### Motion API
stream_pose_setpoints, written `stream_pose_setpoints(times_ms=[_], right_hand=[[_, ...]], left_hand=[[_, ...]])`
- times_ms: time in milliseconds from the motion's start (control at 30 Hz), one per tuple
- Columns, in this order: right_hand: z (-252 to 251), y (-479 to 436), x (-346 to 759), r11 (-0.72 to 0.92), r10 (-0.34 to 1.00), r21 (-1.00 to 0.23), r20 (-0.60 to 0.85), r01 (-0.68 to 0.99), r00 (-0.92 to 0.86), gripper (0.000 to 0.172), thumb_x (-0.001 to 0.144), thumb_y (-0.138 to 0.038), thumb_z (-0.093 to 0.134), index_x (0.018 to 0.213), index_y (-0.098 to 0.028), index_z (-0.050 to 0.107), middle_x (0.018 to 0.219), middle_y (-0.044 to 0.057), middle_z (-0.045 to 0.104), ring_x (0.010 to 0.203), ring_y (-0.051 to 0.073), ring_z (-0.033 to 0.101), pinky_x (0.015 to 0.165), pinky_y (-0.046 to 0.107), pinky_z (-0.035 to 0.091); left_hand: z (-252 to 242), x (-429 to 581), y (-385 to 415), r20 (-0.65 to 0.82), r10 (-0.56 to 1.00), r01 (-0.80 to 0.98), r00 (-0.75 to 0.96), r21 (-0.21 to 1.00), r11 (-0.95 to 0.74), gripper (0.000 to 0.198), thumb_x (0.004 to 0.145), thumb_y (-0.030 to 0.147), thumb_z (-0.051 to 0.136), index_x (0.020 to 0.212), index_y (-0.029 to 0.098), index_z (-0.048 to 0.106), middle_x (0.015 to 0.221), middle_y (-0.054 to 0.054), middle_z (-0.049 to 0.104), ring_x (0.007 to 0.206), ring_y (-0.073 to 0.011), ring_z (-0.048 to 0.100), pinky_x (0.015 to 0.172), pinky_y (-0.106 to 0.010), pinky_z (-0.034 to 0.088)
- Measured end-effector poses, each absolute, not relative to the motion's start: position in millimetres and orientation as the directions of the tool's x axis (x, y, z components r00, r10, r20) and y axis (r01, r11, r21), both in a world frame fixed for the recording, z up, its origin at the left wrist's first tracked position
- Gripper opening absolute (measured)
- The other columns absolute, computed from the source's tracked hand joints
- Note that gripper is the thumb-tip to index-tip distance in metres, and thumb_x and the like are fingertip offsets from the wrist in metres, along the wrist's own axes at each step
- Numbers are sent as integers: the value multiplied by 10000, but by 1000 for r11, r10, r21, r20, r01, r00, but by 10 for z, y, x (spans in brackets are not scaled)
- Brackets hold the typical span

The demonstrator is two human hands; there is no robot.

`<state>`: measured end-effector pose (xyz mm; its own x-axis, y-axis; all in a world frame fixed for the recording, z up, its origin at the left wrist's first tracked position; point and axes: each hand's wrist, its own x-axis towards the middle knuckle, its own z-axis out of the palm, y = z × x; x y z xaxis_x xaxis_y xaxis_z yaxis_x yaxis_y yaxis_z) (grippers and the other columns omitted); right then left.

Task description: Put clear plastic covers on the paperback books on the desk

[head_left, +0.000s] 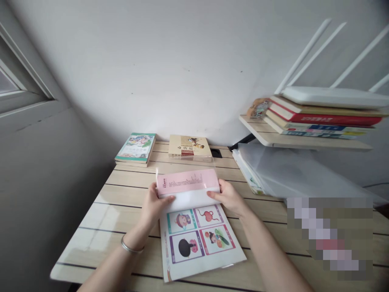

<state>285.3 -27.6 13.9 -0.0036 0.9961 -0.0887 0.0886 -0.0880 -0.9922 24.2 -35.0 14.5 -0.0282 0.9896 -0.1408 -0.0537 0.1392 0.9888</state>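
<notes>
A thin picture book [203,259] in a clear plastic cover lies at the front middle of the desk. Its lower part shows several framed cartoon pictures, and a pink printed page [187,181] with a white band below it is raised above them. My left hand [156,204] grips the raised part at its left side, thumb on the white band. On the opposite side my right hand [230,197] pinches it in the same way, thumb on top. The fingers of both hands are hidden under the raised part. Clear plastic sticks up behind the pink page.
At the back of the slatted desk [118,186] lie a green-edged book [136,147] and a thick beige book [190,147]. On the right, a raised shelf [273,136] carries stacked books [322,118] under a white router [331,96]. Plastic sheets [291,172] lie below it.
</notes>
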Motion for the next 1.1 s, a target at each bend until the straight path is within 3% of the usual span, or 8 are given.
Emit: stream_pose_setpoints(times_ms=[200,400,533,667,833,1100], right_hand=[[179,-291,2823,-140,990,-990,-141,13,-16,487,500,-436,844,837,-156,632,852,89,735,759,249,670,669,331,511],[188,-301,2826,-185,983,-982,-184,-46,-20,481,485,-391,861,839,-144,650,833,91,742,766,244,673,689,324,505],[192,-304,2856,-190,980,-980,-187,-55,-63,497,479,-384,866,862,-141,663,860,96,743,809,256,673,722,337,507],[224,-316,2862,-202,976,-978,-197,-44,-98,493,494,-406,860,870,-144,679,865,91,741,829,261,669,738,342,505],[206,-309,2877,-198,977,-980,-195,-20,-85,465,522,-462,838,810,-128,691,798,84,731,741,236,658,672,324,498],[172,-286,2877,-253,967,-963,-250,-87,-48,451,444,-396,875,746,-116,693,715,76,721,672,211,644,633,303,482]], left_hand=[[172,256,-350,-157,988,-105,0,982,156,528,554,347,831,955,128,567,959,-123,698,825,-238,661,681,-313,525],[244,260,-421,-118,992,-103,38,987,121,434,671,371,762,990,132,589,1053,-135,689,944,-264,650,752,-318,521],[271,250,-432,-152,987,-143,47,977,157,463,640,349,778,1000,128,588,1046,-134,698,935,-254,652,743,-304,521],[281,255,-412,-185,982,-159,34,969,188,464,574,317,811,939,118,604,937,-116,720,800,-218,666,661,-274,513],[269,277,-391,-182,983,-161,8,970,181,442,538,316,832,873,114,628,820,-82,726,683,-174,653,573,-231,487],[228,272,-394,-172,983,-212,60,960,181,480,586,357,822,948,107,629,944,-134,726,766,-209,675,645,-271,520]])
